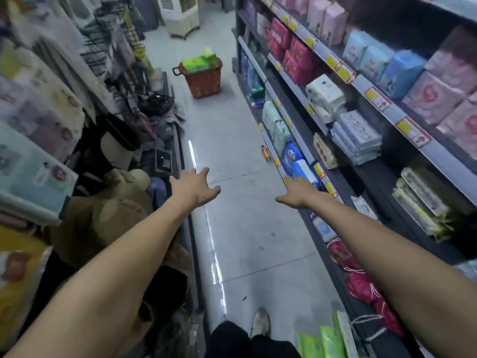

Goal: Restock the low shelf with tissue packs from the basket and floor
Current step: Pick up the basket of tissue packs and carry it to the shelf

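A red basket (205, 82) stands far down the aisle floor, filled with green tissue packs (198, 63). More green tissue packs (326, 341) stand at the bottom right beside the low shelf (333, 264). Both my arms are stretched forward over the floor. My left hand (193, 188) is open with spread fingers and holds nothing. My right hand (296, 192) is open too, empty, close to the low shelf's edge near blue packs (296, 161).
Shelves of tissue and paper goods line the right side (361, 140). Boxes, clothing and a tan bag (116, 218) crowd the left. A small orange bottle (265, 152) lies on the floor by the shelf. A white air cooler (180, 15) stands at the aisle's end.
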Demonstrator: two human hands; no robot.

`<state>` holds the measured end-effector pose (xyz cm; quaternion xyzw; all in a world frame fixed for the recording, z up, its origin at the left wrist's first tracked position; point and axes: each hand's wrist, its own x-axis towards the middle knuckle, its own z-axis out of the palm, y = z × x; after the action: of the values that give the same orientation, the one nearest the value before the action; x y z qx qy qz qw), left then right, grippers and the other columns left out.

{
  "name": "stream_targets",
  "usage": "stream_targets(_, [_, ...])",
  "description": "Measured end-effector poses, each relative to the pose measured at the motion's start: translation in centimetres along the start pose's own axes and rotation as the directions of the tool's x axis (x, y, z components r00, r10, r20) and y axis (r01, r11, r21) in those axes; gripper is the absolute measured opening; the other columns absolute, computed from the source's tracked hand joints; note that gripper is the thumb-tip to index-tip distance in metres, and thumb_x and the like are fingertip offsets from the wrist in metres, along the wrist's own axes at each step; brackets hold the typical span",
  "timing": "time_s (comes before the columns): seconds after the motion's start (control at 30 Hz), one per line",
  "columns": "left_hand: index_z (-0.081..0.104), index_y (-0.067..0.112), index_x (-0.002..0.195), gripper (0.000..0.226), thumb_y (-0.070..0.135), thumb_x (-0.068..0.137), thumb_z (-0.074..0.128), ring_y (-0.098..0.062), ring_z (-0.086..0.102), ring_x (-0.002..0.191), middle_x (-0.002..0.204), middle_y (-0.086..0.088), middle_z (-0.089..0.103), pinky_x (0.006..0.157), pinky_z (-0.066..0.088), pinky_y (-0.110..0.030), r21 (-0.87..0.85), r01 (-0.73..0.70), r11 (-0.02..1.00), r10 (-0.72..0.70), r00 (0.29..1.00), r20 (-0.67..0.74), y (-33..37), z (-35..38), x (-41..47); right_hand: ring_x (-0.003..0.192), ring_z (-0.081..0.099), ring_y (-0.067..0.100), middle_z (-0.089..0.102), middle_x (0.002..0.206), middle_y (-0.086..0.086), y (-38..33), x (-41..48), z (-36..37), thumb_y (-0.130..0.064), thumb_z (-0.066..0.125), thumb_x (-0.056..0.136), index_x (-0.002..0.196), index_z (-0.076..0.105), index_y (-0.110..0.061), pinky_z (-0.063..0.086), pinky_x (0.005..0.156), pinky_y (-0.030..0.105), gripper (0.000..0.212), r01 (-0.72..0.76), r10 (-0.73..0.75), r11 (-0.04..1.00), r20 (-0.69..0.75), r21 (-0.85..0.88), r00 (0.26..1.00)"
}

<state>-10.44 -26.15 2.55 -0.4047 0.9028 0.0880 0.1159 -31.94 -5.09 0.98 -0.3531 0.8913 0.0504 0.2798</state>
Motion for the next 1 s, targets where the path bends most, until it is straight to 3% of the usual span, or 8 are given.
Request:
stream_targets(0.13, [0.038,0.029,0.153,0.078,0.067,0.087,0.049,-0.037,0.040,0.141,0.148,-0.011,0.050,0.113,0.028,-0.065,0.009,0.031,0.999,-0.030,0.999,-0.040,-0.8,-3.5,5.2,0.149,0.025,0.044,0.022,0.163,0.021,-2.1,4.7,-4.3,-0.061,0.056,0.092,0.161,0.018,-0.022,0.034,0.117,0.056,0.087,0.044,-0.044,0.998,-0.005,-0.036,0.999])
stream_targets(0.3, [0.041,0.027,0.151,0.075,0.065,0.087,0.050,-0.036,0.043,0.138,0.146,-0.012,0.052,0.110,0.030,-0.063,0.010,0.064,0.998,-0.063,0.997,-0.045,-2.1,-5.6,12.2,0.141,0.036,0.041,0.036,0.154,0.020,-4.4,12.1,-8.8,-0.058,0.059,0.090,0.154,0.031,-0.022,0.039,0.111,0.052,0.078,0.088,-0.089,0.996,-0.024,-0.032,0.996])
stream_targets(0.5, [0.045,0.027,0.146,0.073,0.067,0.086,0.048,-0.036,0.047,0.135,0.140,-0.011,0.056,0.112,0.031,-0.067,-0.011,0.084,0.996,-0.085,0.996,-0.030,-5.1,-6.5,22.7,0.147,0.026,0.043,0.022,0.164,0.021,-8.6,21.9,-13.4,-0.057,0.059,0.092,0.161,0.019,-0.020,0.033,0.114,0.052,0.088,0.104,-0.103,0.991,0.014,-0.089,0.995])
stream_targets(0.6, [0.048,0.026,0.141,0.070,0.068,0.085,0.047,-0.036,0.051,0.129,0.134,-0.011,0.059,0.110,0.034,-0.066,-0.029,0.082,0.996,-0.083,0.996,-0.032,-7.1,-8.5,29.3,0.144,0.032,0.044,0.032,0.156,0.024,-12.0,27.8,-17.6,-0.057,0.059,0.089,0.157,0.027,-0.018,0.038,0.113,0.052,0.084,0.110,-0.111,0.990,-0.006,-0.091,0.994])
stream_targets(0.73, [0.046,0.027,0.145,0.072,0.068,0.086,0.047,-0.036,0.049,0.132,0.140,-0.011,0.057,0.110,0.035,-0.064,-0.041,0.076,0.996,-0.078,0.994,-0.071,-9.8,-11.9,37.0,0.138,0.038,0.044,0.037,0.152,0.025,-16.0,33.7,-22.9,-0.054,0.057,0.091,0.155,0.031,-0.016,0.043,0.108,0.050,0.078,0.116,-0.123,0.985,-0.051,-0.130,0.991])
stream_targets(1.0, [0.044,0.029,0.147,0.074,0.069,0.085,0.046,-0.035,0.048,0.134,0.142,-0.012,0.057,0.110,0.033,-0.063,0.002,0.073,0.997,-0.072,0.993,-0.092,-13.2,-16.8,50.2,0.142,0.033,0.044,0.032,0.156,0.023,-20.2,45.0,-30.1,-0.052,0.056,0.092,0.155,0.030,-0.018,0.037,0.111,0.053,0.076,0.111,-0.125,0.974,-0.059,-0.199,0.990])
